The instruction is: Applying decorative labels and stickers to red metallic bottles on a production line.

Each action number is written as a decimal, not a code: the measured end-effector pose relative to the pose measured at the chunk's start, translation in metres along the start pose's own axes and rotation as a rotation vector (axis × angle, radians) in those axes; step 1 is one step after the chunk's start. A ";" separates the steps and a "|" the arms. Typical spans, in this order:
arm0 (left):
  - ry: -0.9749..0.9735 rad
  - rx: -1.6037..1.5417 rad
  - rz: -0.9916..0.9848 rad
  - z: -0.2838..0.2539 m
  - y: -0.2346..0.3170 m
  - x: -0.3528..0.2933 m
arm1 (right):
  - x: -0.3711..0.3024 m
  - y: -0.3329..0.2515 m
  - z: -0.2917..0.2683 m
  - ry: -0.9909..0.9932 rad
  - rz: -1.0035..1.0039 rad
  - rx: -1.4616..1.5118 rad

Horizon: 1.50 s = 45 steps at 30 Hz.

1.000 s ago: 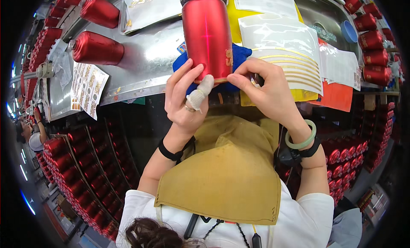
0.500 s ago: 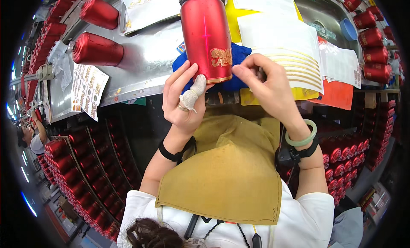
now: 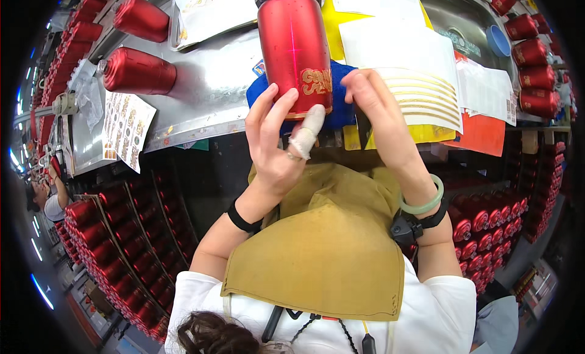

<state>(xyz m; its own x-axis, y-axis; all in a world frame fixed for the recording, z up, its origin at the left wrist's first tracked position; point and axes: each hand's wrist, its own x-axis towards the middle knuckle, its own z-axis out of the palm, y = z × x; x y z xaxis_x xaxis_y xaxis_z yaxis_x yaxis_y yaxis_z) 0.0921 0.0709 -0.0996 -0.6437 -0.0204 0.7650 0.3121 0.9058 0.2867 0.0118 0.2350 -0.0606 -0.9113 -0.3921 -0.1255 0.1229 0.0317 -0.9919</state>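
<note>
A glossy red bottle (image 3: 292, 46) with gold lettering lies with its neck away from me, its base over a blue cloth (image 3: 344, 113). My left hand (image 3: 274, 143) grips it at the base, fingertips on its lower left side. The thumb, wrapped in a white cover (image 3: 306, 133), presses the base edge, where a thin gold band shows. My right hand (image 3: 381, 110) is just right of the bottle, apart from it, its fingers drawn together. Below those fingers a dark flat piece (image 3: 364, 129) sticks out, seemingly held; its exact kind is hidden.
White sheets with gold strips (image 3: 420, 101) lie on a yellow sheet (image 3: 436, 133) at the right. Two red bottles (image 3: 140, 71) and a sticker sheet (image 3: 127, 125) are on the metal table at the left. Racks of red bottles (image 3: 116, 232) stand on both sides.
My right hand has drawn off the bottle's base edge and turned, uncovering the dark flat piece. My left hand has shifted slightly right, its thumb now along the base.
</note>
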 end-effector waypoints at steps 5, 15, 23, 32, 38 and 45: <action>-0.052 0.142 0.018 0.002 0.007 0.003 | 0.001 0.007 -0.014 0.079 0.011 0.138; 0.035 0.005 -0.147 -0.003 0.005 0.005 | 0.023 -0.020 -0.019 0.178 -0.478 -0.177; -0.003 -0.262 -0.383 0.002 -0.003 0.016 | 0.033 -0.015 0.002 -0.002 -1.065 -0.683; -0.146 -0.293 -0.452 -0.007 -0.027 0.004 | 0.098 -0.050 -0.012 0.295 -1.289 -0.796; -0.120 -0.233 -0.302 -0.004 -0.030 0.006 | 0.069 -0.018 -0.004 0.039 -1.209 -0.800; -0.102 -0.372 -0.356 -0.009 -0.031 0.007 | 0.047 -0.032 -0.017 0.179 -0.906 -0.553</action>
<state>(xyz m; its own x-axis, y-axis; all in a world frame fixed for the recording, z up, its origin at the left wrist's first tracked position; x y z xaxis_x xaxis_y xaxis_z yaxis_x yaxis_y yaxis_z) 0.0844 0.0387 -0.0980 -0.8139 -0.2421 0.5282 0.2764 0.6384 0.7184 -0.0416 0.2310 -0.0353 -0.6238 -0.3399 0.7038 -0.7806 0.2260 -0.5827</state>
